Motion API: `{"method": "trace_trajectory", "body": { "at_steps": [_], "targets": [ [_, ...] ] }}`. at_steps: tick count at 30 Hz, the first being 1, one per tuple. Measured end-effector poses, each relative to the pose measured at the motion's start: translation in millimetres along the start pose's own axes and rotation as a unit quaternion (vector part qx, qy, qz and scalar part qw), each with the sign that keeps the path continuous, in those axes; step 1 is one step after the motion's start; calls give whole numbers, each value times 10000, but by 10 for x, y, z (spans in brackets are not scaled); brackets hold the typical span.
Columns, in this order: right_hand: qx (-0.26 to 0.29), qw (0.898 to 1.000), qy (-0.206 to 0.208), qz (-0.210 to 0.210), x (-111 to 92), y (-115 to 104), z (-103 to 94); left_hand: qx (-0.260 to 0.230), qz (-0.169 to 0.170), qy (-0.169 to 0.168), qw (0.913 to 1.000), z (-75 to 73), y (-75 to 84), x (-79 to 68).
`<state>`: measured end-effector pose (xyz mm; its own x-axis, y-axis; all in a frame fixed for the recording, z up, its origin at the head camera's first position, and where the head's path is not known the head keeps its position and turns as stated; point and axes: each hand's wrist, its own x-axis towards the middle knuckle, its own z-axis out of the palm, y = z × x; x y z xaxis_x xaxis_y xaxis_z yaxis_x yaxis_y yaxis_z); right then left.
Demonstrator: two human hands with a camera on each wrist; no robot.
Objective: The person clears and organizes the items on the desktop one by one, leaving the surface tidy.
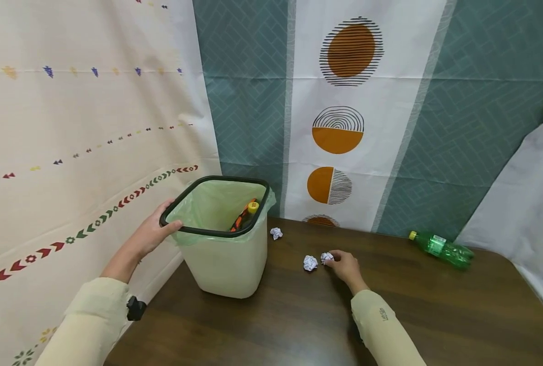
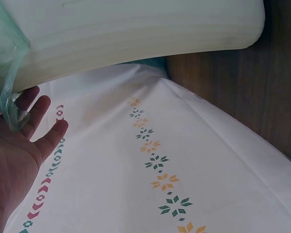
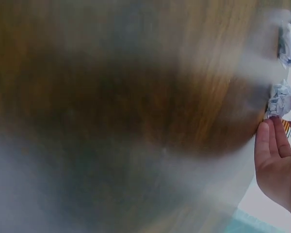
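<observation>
Left hand held the bin by its black rim, thumb over the top, fingers under it on the outside. In the left wrist view those fingers lay fairly straight against the green liner, not clenched. Bin stood near the table's back left corner, close to the left edge, w/ an orange bottle w/ yellow cap inside.

Right hand rested on the table approx. mid-way across, fingertips curled on a paper ball. Right wrist view was badly blurred; it showed fingers touching the ball, but couldn't tell if it was truly pinched or just touched. Second paper ball lay just beside, to the left. Third paper ball sat nearer the back edge, just right of the bin.

Green bottle lay on its side near the back right corner, well apart from both hands. Patterned curtains hung behind the table.
</observation>
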<state>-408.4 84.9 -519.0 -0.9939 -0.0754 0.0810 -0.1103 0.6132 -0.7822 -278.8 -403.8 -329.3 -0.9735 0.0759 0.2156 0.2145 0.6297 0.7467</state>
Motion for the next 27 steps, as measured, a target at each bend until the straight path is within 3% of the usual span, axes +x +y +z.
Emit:
{"method": "trace_trajectory", "body": {
  "at_steps": [11,27],
  "targets": [
    [1088,9922,138,584,-174,38,-127,98,-142,-48,9998,-5,5,-1],
    [954,9921,680,449,-252,-235,-336,259,-260,-113,9993,-17,2,-18]
  ]
}}
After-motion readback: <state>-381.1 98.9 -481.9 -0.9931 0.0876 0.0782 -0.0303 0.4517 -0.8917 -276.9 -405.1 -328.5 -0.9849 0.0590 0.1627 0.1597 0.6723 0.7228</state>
